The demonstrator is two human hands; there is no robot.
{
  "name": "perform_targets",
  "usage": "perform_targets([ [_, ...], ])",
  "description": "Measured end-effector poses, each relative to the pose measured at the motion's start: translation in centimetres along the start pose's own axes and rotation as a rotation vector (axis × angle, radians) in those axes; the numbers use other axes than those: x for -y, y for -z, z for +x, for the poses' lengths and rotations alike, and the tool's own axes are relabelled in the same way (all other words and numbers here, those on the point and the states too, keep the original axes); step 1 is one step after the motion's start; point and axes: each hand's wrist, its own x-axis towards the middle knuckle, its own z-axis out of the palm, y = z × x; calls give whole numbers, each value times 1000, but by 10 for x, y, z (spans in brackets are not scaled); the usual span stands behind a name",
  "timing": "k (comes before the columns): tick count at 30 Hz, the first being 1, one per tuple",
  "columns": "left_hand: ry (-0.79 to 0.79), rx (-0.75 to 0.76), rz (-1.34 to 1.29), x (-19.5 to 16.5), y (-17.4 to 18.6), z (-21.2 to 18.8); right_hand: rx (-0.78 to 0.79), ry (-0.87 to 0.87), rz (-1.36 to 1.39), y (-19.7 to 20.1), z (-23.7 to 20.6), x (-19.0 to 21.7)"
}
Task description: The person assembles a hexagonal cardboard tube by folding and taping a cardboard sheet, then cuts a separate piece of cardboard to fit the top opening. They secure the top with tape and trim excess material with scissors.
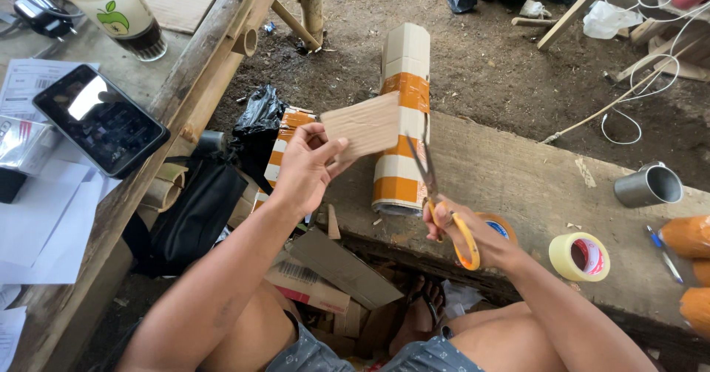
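My left hand (305,166) holds up a brown cardboard piece (364,126) by its left edge, above a wooden bench (518,187). My right hand (464,231) grips scissors with orange handles (442,208); the blades are parted and point up at the cardboard's right edge. Behind the cardboard lies a rolled cardboard bundle wrapped in orange tape (400,124), resting on the bench edge and reaching onto the dirt floor.
A yellowish tape roll (580,256), a second tape roll (500,228) partly behind my right hand, a metal mug (648,186), a pen (663,254) and orange-wrapped parcels (688,237) lie on the bench. At left a table holds a phone (100,119), papers and a cup (118,9). Cardboard scraps (325,268) lie below.
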Motion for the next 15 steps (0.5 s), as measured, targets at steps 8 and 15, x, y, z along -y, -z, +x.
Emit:
perform_targets([
  [8,189,413,93,9,-23,-28,-52,-24,-204,-4,3,24],
  [15,150,463,71,1,-15,-25,-88,-36,-277,2,-3,31],
])
